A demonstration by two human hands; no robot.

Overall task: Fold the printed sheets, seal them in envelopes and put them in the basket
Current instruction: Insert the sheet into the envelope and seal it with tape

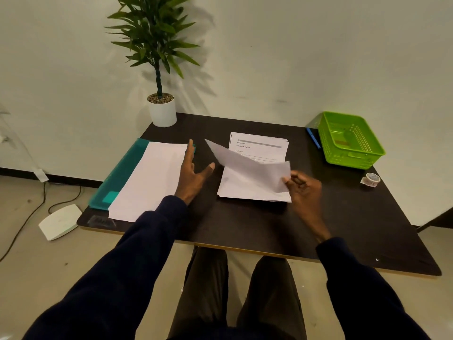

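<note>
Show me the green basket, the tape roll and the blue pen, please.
green basket [350, 158], head view, on its near wall.
tape roll [370, 179], head view, on its top face.
blue pen [313, 138], head view, on the middle of its barrel.

Right hand [302, 186] pinches lifted sheet [247, 168] (blank side up) over stack [252, 192]; left hand [192, 173] spread.

Left grip [193, 174] splayed, right grip [304, 190] pinching
</note>
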